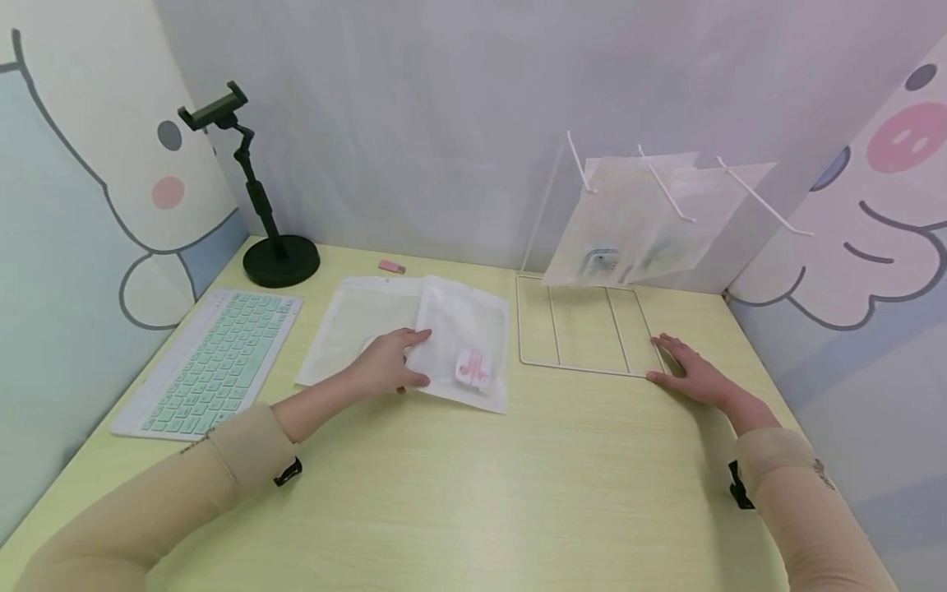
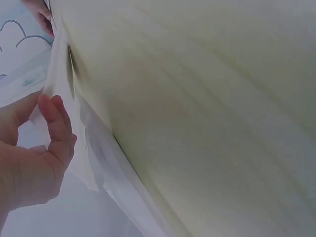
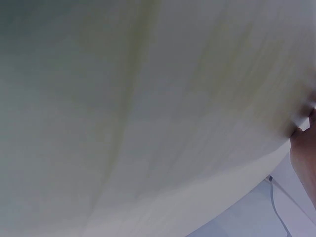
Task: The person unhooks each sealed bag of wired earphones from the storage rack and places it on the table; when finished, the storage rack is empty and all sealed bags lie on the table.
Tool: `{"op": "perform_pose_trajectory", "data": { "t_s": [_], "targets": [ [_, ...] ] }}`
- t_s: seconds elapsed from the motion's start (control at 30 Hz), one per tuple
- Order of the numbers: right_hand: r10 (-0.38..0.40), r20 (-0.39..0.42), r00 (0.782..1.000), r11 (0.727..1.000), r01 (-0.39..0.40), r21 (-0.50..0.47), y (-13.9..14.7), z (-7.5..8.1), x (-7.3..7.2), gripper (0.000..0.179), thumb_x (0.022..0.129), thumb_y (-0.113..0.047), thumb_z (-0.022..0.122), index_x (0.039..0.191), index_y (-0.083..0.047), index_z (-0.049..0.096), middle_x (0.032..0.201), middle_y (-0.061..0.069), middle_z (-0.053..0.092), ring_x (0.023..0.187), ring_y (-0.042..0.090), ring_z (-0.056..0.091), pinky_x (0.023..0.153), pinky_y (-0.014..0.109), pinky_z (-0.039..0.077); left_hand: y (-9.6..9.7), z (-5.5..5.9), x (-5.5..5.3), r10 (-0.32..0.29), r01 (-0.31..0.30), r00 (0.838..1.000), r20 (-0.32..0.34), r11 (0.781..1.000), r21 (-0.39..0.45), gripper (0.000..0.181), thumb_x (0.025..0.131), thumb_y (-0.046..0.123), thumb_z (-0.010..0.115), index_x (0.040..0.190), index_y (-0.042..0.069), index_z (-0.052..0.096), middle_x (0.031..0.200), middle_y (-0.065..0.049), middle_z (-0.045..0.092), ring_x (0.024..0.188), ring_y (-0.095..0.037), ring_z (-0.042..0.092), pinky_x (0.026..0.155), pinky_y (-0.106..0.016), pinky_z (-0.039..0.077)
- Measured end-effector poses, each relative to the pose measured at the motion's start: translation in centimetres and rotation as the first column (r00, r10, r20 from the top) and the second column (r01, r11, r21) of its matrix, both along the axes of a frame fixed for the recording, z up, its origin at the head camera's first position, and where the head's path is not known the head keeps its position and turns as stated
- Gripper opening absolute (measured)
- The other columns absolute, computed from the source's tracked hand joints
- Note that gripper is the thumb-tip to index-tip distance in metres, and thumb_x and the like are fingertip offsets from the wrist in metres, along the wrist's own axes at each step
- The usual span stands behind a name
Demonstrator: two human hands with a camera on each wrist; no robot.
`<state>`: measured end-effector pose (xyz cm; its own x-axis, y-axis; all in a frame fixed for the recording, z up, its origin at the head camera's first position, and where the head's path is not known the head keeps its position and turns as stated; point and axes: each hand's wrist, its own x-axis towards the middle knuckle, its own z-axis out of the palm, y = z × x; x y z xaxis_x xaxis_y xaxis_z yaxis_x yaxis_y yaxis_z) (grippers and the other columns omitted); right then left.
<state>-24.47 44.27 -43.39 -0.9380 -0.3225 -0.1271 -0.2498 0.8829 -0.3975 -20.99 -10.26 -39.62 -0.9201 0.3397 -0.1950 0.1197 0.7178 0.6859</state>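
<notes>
My left hand (image 1: 388, 359) pinches the left edge of a white frosted pouch (image 1: 460, 316) between thumb and fingers. The pouch has a small pink-and-white item (image 1: 473, 368) in its lower part, and its edge is slightly raised in the left wrist view. Under it lies a second frosted pouch (image 1: 362, 316), partly hidden by the hand and the upper pouch. My right hand (image 1: 691, 374) rests at the front right corner of a white wire display rack (image 1: 580, 367), thumb and fingers extended along its frame. Only a part of the right hand (image 3: 305, 153) enters the right wrist view.
Several frosted pouches (image 1: 617, 210) hang from the rack's prongs (image 1: 669, 193) above its base. A white keyboard with mint keys (image 1: 218, 362) lies at left, with a black phone stand (image 1: 281, 261) behind it. Near the back edge is a pink USB stick (image 1: 391, 266).
</notes>
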Motion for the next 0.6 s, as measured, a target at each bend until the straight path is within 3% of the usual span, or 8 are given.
{"op": "perform_pose_trajectory", "data": {
  "t_s": [0.1,0.2,0.4,0.6],
  "targets": [
    [-0.003,0.004,1.0,1.0,0.003,-0.003,0.0,0.0,0.0,0.078,0.09,-0.037,0.062,0.148,-0.001,0.023,0.152,0.029,0.012,0.136,0.053,0.012,0.102,0.07,0.014,0.0,-0.2,-0.6,-0.043,0.04,0.998,-0.042,0.996,-0.075,0.081,0.074,0.024,0.081,0.143,0.01,0.041,0.145,-0.018,0.04,0.104,-0.032,0.062,0.093,-0.041,0.046],
    [-0.002,0.007,1.0,1.0,0.002,-0.005,0.0,-0.1,-0.1,0.078,0.09,-0.037,0.062,0.148,-0.002,0.023,0.152,0.029,0.012,0.136,0.053,0.012,0.102,0.07,0.014,-0.1,-0.1,-1.1,-0.083,0.072,0.994,-0.065,0.986,-0.15,0.08,0.072,0.027,0.082,0.141,0.01,0.045,0.142,-0.015,0.046,0.131,-0.033,0.041,0.106,-0.045,0.035],
    [0.0,0.001,1.0,1.0,0.0,-0.003,0.1,-0.2,-0.2,0.078,0.09,-0.037,0.062,0.148,-0.002,0.023,0.152,0.03,0.012,0.136,0.053,0.012,0.102,0.069,0.014,0.0,-0.2,-1.4,-0.144,0.135,0.989,-0.023,0.964,-0.228,0.082,0.073,0.032,0.081,0.142,0.012,0.043,0.143,-0.012,0.045,0.132,-0.031,0.04,0.105,-0.045,0.036],
    [0.001,0.001,1.0,1.0,-0.001,-0.004,0.1,-0.2,-0.1,0.078,0.09,-0.037,0.062,0.147,-0.001,0.024,0.152,0.03,0.013,0.136,0.053,0.012,0.102,0.07,0.014,-0.4,-0.3,-1.2,-0.175,0.154,0.983,-0.057,0.952,-0.263,0.082,0.073,0.033,0.081,0.141,0.008,0.043,0.142,-0.014,0.047,0.131,-0.033,0.042,0.104,-0.048,0.036]
  ]
}}
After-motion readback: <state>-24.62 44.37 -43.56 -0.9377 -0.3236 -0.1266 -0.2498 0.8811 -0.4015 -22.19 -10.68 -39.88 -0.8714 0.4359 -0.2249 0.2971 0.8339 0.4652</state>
